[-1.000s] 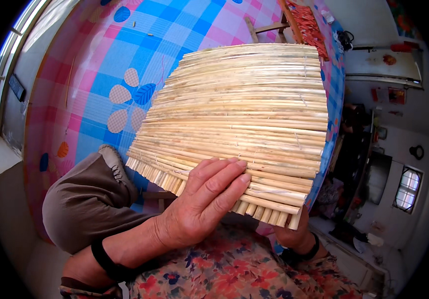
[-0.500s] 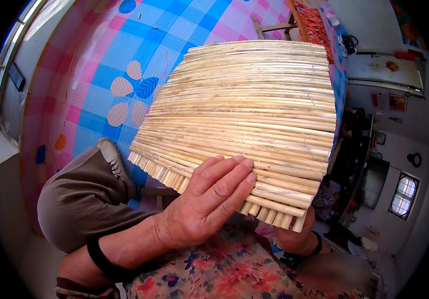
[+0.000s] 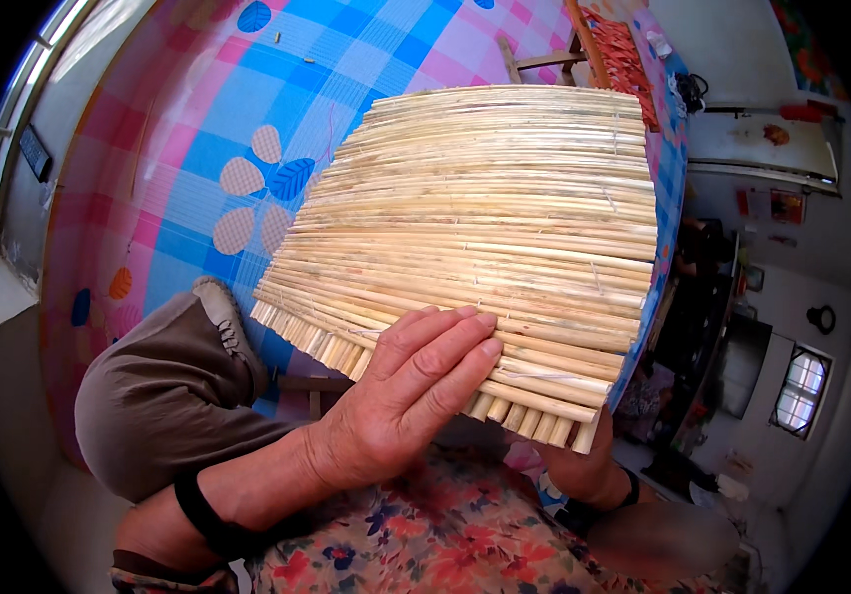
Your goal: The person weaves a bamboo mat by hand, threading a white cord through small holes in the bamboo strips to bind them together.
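Note:
A mat of pale plant stalks, stitched side by side with thin thread, spreads tilted in front of me. Along its near edge a layer of stalks runs crosswise underneath, their cut ends showing. My left hand lies palm down over this near edge, its fingers stretched flat across the stalks; its thumb is hidden. At the near right corner, my right hand supports the mat from below. Most of its fingers are hidden behind the stalks. A loose pale thread shows near that corner.
A blue and pink checked cloth covers the surface beneath. My bent leg is at left. Beyond the mat stands a wooden frame with red woven strips. Small stalk bits lie far off. A dark remote control rests by the window.
The mat has shifted slightly left, its far edge a little lower in view and its near right corner slightly higher. Both hands keep their places on it.

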Tool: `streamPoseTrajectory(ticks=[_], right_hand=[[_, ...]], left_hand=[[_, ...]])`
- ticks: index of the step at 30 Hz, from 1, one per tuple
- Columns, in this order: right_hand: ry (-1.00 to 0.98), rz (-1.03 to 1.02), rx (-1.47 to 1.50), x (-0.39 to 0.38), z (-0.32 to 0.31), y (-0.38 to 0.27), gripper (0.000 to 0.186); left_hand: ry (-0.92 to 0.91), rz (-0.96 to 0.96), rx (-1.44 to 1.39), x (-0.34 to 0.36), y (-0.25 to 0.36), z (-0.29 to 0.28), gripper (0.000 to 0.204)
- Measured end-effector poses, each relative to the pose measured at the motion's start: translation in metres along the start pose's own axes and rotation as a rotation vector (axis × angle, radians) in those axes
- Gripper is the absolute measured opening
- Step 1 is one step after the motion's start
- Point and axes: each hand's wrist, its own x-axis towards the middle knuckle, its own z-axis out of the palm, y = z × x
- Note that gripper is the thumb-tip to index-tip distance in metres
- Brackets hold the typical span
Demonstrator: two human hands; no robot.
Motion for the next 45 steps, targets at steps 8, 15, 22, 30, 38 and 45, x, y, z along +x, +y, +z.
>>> streamPoseTrajectory(ticks=[8, 15, 22, 30, 38, 45], right_hand=[[0.001, 0.366, 0.328, -0.018, 0.000, 0.003, 0.016], [0.069, 0.501, 0.408, -0.015, 0.005, -0.005, 0.016], [0.109, 0.335, 0.418, -0.024, 0.008, 0.014, 0.035], [0.153, 0.033, -0.023, -0.026, 0.016, 0.022, 0.055], [-0.009, -0.208, -0.654, -0.023, -0.002, 0.025, 0.055], [-0.048, 0.072, -0.223, -0.027, 0.000, 0.027, 0.058]], left_hand=[[0.005, -0.011, -0.021, 0.003, 0.001, -0.001, 0.039], [-0.008, 0.004, -0.011, 0.004, 0.000, -0.004, 0.040], [-0.045, 0.032, 0.002, 0.007, 0.000, -0.006, 0.039], [-0.048, 0.015, 0.009, 0.005, -0.001, -0.007, 0.040], [-0.045, 0.002, -0.002, 0.006, 0.000, -0.007, 0.040], [-0.037, 0.006, -0.003, 0.007, 0.000, -0.007, 0.038]])
